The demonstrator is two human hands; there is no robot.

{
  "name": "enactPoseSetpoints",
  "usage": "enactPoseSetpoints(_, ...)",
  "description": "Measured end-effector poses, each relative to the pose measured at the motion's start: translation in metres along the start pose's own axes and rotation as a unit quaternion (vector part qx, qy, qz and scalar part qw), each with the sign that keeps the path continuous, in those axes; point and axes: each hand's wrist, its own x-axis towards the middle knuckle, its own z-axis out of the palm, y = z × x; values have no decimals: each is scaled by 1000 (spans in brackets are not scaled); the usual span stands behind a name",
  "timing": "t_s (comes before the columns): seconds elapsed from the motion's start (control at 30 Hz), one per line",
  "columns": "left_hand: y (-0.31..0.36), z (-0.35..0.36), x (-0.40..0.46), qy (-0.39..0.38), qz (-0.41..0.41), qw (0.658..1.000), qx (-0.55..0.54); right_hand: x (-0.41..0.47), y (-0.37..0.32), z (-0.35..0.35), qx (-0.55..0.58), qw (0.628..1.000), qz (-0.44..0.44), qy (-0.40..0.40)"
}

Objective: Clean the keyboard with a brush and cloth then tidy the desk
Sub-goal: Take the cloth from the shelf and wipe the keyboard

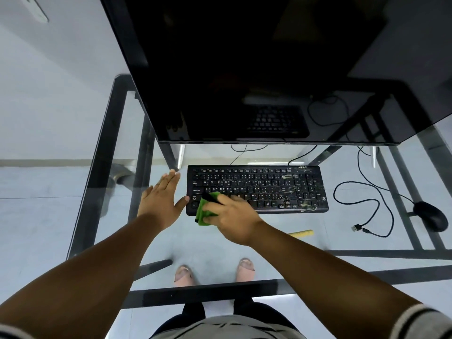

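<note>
Head view: both forearms reached over the glass worktop (318, 241). Right hand (234, 214) gripped a green cloth (204, 212) together with a black brush (211, 198), pressed on the lower-left keys of the black keyboard (256, 188). Left hand (161, 199) lay flat, fingers straight, thumb touching the keyboard's left edge. Mouse (430, 215) sat well apart at right, beyond its coiled cable (367, 209)
</note>
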Motion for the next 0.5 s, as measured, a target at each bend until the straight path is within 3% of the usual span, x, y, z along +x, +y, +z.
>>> enactPoseSetpoints(0.23, 0, 0, -1, -4, -21, 1000, -8, -36, 22, 4, 28, 996, 66, 45)
enactPoseSetpoints(0.5, 11, 5, 0, 2, -16, 999, -35, -27, 3, 1, 43, 994, 93, 28)
